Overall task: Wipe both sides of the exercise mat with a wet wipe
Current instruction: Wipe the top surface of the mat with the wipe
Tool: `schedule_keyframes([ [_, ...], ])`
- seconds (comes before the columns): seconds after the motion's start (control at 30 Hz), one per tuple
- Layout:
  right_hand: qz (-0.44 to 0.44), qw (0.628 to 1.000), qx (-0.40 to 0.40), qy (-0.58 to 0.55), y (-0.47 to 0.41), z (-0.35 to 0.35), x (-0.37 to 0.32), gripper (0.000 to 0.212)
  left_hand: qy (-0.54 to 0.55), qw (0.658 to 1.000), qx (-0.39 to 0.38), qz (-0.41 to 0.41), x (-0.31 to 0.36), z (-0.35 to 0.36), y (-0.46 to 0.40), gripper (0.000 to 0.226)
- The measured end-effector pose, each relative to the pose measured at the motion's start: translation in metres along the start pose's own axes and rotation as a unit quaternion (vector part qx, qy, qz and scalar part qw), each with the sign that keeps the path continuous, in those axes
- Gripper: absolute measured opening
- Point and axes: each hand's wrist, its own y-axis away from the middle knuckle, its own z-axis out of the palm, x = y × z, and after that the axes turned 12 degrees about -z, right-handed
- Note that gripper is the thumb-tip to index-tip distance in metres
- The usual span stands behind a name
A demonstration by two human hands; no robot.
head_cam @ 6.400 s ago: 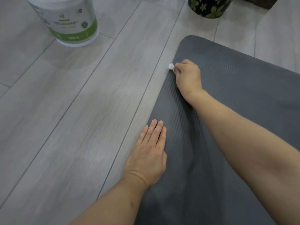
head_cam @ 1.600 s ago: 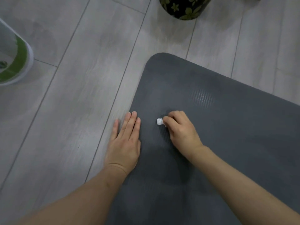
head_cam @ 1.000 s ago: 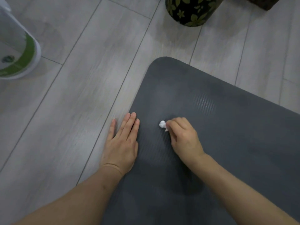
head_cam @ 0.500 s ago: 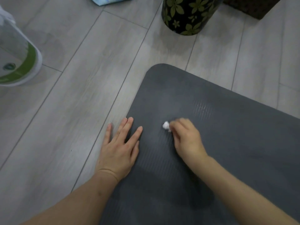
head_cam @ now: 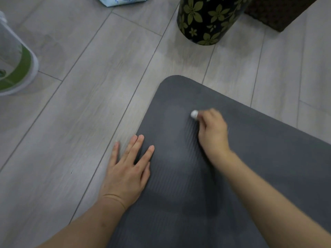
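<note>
Dark grey exercise mat (head_cam: pixel 241 176) laid flat on pale wood-look floor (head_cam: pixel 80 122), rounded corner toward the top of the view, ribbed surface uppermost. Left hand (head_cam: pixel 127 169) spread palm down across the mat's left edge, fingers straight and slightly splayed, outer fingers on the floor, inner fingers and thumb on the mat, nothing gripped. Right hand (head_cam: pixel 213 131) blurred, fingers curled and pinched round a small balled white wet wipe (head_cam: pixel 194 114), pressed to the mat a little inside the rounded corner; only the tip of the wipe seen beyond the fingertips. Both forearms entered from the bottom of the view, the right crossing over the mat. Surroundings: black cylindrical container with olive flower print (head_cam: pixel 209 20) stood on the floor beyond the corner, apart from the mat, contents hidden because its top was cut off by the frame. Dark woven basket (head_cam: pixel 275 13) just beside it at the upper right, interior likewise out of view. Pale blue pack of baby wipes (head_cam: pixel 123 0) at the top edge, partly cropped, opening not visible. White tub with green band (head_cam: pixel 16 68) at the left edge, well apart from the mat, lid and contents not discernible. Nothing lay between either hand and the mat surface apart from the wipe itself.
</note>
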Motion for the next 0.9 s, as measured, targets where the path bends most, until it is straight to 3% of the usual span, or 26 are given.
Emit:
schedule_keyframes([
  [0.1,-0.060,0.996,-0.064,-0.032,0.057,-0.015,-0.038,0.018,-0.004,1.000,-0.002,0.001,0.000,-0.001,-0.001,0.052],
  [0.2,-0.088,0.994,-0.069,-0.001,0.017,-0.005,-0.019,0.013,-0.010,1.000,-0.003,0.004,-0.001,-0.001,0.000,0.052],
  [0.33,-0.016,0.999,-0.004,0.031,-0.095,0.036,0.022,0.017,-0.009,1.000,0.004,0.005,0.000,0.000,0.000,0.051],
  [0.43,0.014,0.999,0.004,0.028,-0.100,0.042,0.011,0.013,-0.002,1.000,0.009,0.003,0.000,0.000,0.000,0.050],
  [0.5,-0.016,1.000,-0.005,-0.011,-0.054,0.030,-0.021,0.015,0.000,1.000,0.008,0.000,0.000,0.000,0.000,0.050],
  [0.6,-0.117,0.985,-0.098,-0.082,0.026,0.008,-0.071,0.014,0.001,1.000,0.000,-0.002,-0.001,0.001,0.000,0.050],
  [0.7,-0.177,0.977,-0.107,-0.058,0.006,0.008,-0.055,0.013,-0.001,1.000,-0.005,-0.004,-0.001,0.001,0.001,0.050],
  [0.77,-0.150,0.987,-0.056,-0.021,-0.045,0.023,-0.027,0.013,-0.003,1.000,-0.007,-0.005,-0.001,0.001,0.001,0.050],
  [0.9,0.007,1.000,0.013,0.027,-0.130,0.051,0.012,0.015,0.002,1.000,-0.007,-0.005,-0.001,0.001,0.001,0.049],
])
